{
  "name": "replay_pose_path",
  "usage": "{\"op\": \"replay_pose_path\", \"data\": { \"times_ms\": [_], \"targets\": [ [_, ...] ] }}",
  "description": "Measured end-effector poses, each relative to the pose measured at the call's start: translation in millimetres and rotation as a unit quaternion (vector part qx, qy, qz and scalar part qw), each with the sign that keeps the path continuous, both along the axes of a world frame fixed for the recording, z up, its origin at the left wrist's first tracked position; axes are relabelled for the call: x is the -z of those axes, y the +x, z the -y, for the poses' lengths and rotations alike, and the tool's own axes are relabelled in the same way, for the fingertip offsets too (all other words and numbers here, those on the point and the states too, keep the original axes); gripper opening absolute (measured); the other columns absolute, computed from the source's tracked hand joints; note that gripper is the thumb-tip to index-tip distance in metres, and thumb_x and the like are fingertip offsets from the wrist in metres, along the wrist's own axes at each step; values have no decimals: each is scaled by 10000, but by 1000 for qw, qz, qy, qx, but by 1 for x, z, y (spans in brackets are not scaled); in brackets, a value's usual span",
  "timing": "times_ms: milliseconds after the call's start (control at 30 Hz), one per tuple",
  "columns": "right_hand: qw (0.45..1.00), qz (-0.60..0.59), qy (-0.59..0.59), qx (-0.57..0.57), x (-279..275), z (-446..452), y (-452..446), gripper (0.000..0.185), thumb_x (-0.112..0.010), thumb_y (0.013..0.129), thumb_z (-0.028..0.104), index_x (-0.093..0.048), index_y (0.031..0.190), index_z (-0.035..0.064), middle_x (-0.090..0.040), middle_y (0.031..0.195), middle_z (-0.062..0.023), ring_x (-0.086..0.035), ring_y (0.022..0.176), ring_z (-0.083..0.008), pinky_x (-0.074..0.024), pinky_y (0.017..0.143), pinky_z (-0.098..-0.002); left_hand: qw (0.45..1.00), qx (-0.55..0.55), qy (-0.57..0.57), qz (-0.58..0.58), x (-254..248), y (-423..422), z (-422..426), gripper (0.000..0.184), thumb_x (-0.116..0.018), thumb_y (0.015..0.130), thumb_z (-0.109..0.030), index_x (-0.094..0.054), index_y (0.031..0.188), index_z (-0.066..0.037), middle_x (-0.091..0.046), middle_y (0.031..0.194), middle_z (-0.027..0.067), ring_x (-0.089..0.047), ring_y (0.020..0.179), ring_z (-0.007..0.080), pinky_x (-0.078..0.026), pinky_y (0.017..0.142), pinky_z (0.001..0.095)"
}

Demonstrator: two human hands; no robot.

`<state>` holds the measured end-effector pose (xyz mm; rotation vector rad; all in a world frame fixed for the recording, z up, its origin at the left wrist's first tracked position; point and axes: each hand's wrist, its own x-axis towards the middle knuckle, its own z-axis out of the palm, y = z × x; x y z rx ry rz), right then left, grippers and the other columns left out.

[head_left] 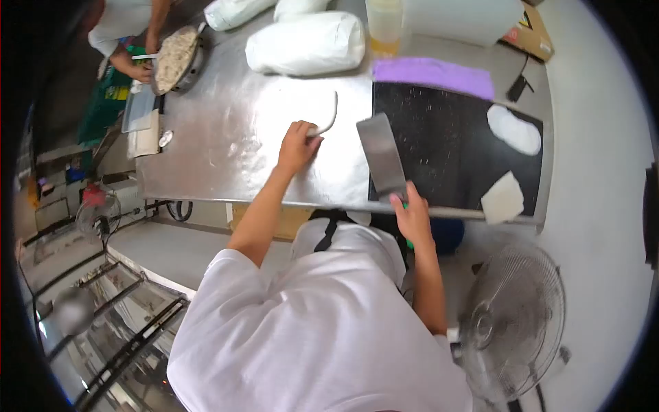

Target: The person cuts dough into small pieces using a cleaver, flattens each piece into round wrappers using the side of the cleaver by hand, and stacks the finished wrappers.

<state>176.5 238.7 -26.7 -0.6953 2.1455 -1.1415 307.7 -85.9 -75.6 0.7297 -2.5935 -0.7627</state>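
My left hand (298, 146) is over the steel tabletop, its fingers closed on one end of a thin white dough rope (335, 110). The rope curves away from my fingers toward the back of the table. In my right hand (414, 218), near the table's front edge, is a cleaver (382, 154) with a wide grey blade. Its blade points away from me, over the left border of a black board (446, 144). Bits of green show at the handle, which my fingers mostly cover.
White wrapped bundles (305, 44) and a clear container of yellow liquid (384, 27) stand behind. A purple cloth (432, 77) lies along the board. White pieces (513, 129) rest at right. Another person's hands (142, 72) touch a filled bowl (177, 58). A fan (511, 323) stands behind right.
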Motion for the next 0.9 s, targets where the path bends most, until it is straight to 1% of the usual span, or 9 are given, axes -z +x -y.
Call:
{"op": "replay_pose_path", "data": {
  "times_ms": [33,167,200,333,500,633,767,867,900],
  "targets": [
    [999,-51,-10,0,-6,12,12,341,-665,958,174,-546,1223,-5,-671,1015,-318,-610,960,-564,-504,786,-540,999,29,21,-23,-5,12,4,318,-729,827,16,-665,1130,-55,-646,1125,128,-664,954,304,-579,733,376],
    [1000,6,8,16,-23,60,43,313,-662,957,166,-535,1192,3,-665,995,-326,-623,947,-543,-487,793,-570,988,59,139,10,-9,42,32,453,-579,802,149,-681,1205,-30,-673,1245,143,-696,970,314,-585,782,353],
    [1000,-6,24,-5,-24,68,50,318,-656,967,179,-525,1191,-5,-660,965,-310,-618,955,-538,-475,801,-566,990,94,82,-72,2,42,38,418,-600,826,156,-709,1184,-31,-699,1195,143,-708,958,314,-588,800,366],
    [997,-54,54,-22,-9,93,70,303,-641,980,168,-503,1188,-3,-648,887,-312,-610,900,-556,-468,744,-577,985,152,52,-62,13,34,65,247,-729,850,40,-746,1085,-36,-722,1091,113,-714,941,302,-592,803,374],
    [995,-60,77,-4,-18,113,91,274,-644,974,159,-500,1153,9,-661,852,-310,-625,881,-554,-468,746,-599,964,255,38,-59,12,27,90,233,-744,848,20,-741,1070,-51,-706,1028,100,-707,906,280,-586,773,368],
    [984,-70,162,6,-27,129,109,248,-611,978,146,-481,1144,14,-659,866,-332,-628,909,-554,-474,782,-619,951,303,22,-52,15,21,95,221,-759,842,3,-730,1053,-57,-682,996,85,-691,867,273,-578,748,377],
    [975,-84,205,32,-6,156,130,202,-565,985,135,-476,1125,20,-665,858,-335,-645,895,-551,-476,791,-635,952,300,15,-58,21,20,89,217,-735,862,15,-703,1068,-43,-671,1015,107,-680,897,286,-575,740,376],
    [986,-50,139,73,0,173,125,197,-586,977,123,-468,1095,17,-669,873,-334,-643,906,-556,-482,797,-627,965,203,146,-77,12,20,70,163,-658,928,2,-637,1090,-6,-659,1037,179,-661,976,330,-558,769,360],
    [991,-21,103,78,-1,170,126,207,-597,977,124,-469,1097,16,-665,887,-341,-638,919,-559,-485,795,-618,974,202,70,-80,29,20,79,117,-648,952,-38,-655,1064,-7,-669,1036,177,-669,983,312,-556,774,364]
  ]
}}
